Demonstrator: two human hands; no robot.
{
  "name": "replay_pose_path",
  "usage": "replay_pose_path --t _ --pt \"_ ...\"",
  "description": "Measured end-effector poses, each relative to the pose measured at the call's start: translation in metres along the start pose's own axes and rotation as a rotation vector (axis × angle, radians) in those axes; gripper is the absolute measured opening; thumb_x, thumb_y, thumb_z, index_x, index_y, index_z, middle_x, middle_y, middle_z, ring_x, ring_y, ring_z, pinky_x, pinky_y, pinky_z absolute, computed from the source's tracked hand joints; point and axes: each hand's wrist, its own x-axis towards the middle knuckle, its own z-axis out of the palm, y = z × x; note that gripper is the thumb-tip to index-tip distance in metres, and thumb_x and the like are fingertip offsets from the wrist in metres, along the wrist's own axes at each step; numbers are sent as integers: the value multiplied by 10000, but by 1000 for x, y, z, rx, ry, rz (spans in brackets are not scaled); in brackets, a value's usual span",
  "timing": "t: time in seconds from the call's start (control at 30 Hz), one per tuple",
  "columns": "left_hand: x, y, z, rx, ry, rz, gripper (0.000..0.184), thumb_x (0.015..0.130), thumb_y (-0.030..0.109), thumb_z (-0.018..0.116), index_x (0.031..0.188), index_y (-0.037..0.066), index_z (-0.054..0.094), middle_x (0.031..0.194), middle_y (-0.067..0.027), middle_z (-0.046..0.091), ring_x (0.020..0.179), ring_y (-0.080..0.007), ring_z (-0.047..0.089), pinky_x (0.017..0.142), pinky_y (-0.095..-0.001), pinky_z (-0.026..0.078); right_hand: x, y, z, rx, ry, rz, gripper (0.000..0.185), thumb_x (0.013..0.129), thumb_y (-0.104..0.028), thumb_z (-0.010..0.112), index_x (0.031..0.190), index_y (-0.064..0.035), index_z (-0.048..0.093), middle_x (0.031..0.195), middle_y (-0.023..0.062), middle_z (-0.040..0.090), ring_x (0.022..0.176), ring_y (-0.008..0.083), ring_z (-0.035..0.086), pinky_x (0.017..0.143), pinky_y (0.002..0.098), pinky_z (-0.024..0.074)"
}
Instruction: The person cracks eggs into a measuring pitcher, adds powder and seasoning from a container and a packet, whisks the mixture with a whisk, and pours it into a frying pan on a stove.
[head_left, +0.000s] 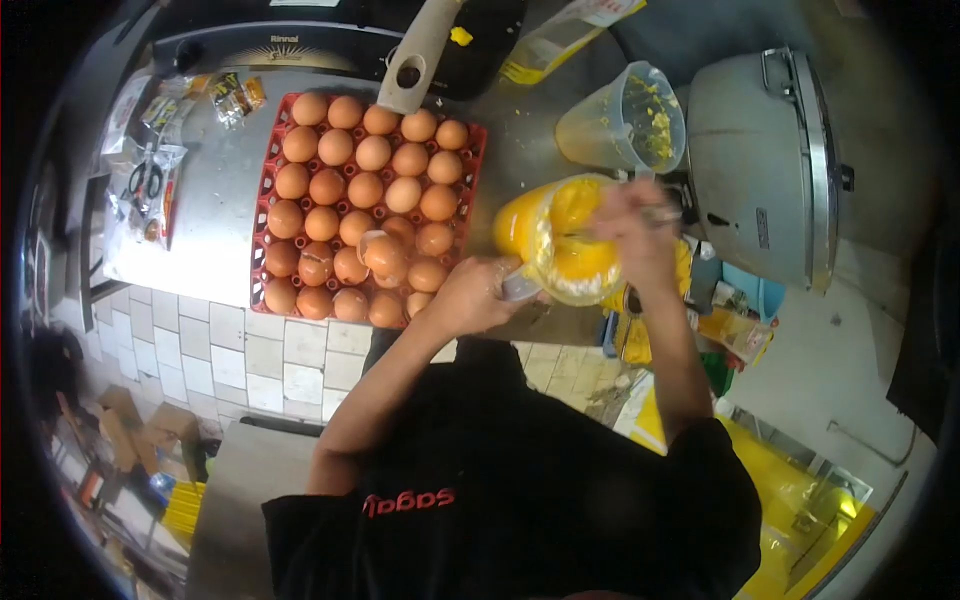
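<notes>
My left hand [478,296] is closed round the handle of a clear plastic jug [515,285]. The jug is tilted and holds bright yellow beaten egg [580,262], with pale foam along its rim. Over the jug's mouth, my right hand [640,222] is blurred by motion, its fingers wrapped round a thin metal utensil [662,213] whose working end I cannot make out. To the left of the jug lies a red egg tray [262,215] full of brown eggs [365,190]. A cracked, part-empty shell [381,252] rests on top of the eggs.
Behind the jug stands a second clear pitcher [600,125] with yellow scraps inside. A large metal cooker [750,170] is at the right. A pan handle [420,60] reaches over the tray from the stove [290,45]. Scissors [146,182] and packets [232,100] lie at the left.
</notes>
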Motion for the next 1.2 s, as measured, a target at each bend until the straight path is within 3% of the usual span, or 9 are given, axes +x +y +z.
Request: replay_pose_path --t 0.07,0.17,0.3,0.37,0.7,0.73,1.0,1.03,1.2 --pt "5 -7 2 4 2 1 273 805 263 753 906 21 675 778 -226 656 742 -408 653 656 -470 510 19 -29 -4 528 -93 -51 187 1002 -149 524 821 -100 524 715 22 553 545 74 499 604 235 438" --pt "1 -13 -2 20 -33 44 286 800 280 762 897 24 678 763 -225 653 728 -403 653 646 -470 503 -10 4 34 -270 -226 104 272 974 -115 551 730 -104 432 538 -5 386 515 141 488 555 286 455" --pt "15 -6 -16 -16 -92 3 306 804 322 772 893 41 689 747 -215 655 693 -384 651 624 -448 498 16 3 -6 302 28 -206 146 878 -49 553 755 -95 490 673 18 542 607 143 578 711 296 482" --pt "15 -2 -19 -17 -103 29 318 807 343 775 891 47 694 741 -207 658 676 -373 648 611 -437 494 -6 15 4 -273 -77 26 129 821 -13 580 808 -100 487 689 13 476 588 118 506 580 263 452" --pt "27 -4 -22 -32 -143 34 313 820 344 771 956 70 704 747 -196 667 668 -370 647 618 -426 499 6 2 13 258 156 -45 93 875 -126 632 821 -67 585 660 7 576 602 101 578 601 239 452" --pt "26 1 -25 13 -164 29 328 816 323 784 992 60 698 756 -191 675 661 -338 659 620 -404 505 -4 8 21 -318 -133 131 133 880 -154 662 811 -73 583 601 -6 566 573 97 572 591 229 447" --pt "25 3 -20 113 -128 20 370 803 303 816 1040 50 691 759 -178 684 635 -277 683 607 -361 515 4 -28 14 -266 -75 82 194 907 -154 662 777 -90 533 651 10 586 564 88 555 570 245 448" --pt "27 -1 -20 165 -145 25 364 812 294 808 1051 45 692 760 -172 692 640 -263 688 610 -361 517 6 -40 8 180 -32 -28 224 917 -157 669 781 -87 506 648 18 580 562 90 554 573 250 452" --pt "35 -6 -17 39 -191 -1 372 817 276 809 1076 35 695 791 -148 717 666 -172 680 629 -333 516 -5 -8 3 -185 -32 -2 238 926 -70 651 791 -86 455 603 15 530 523 106 525 546 278 456"
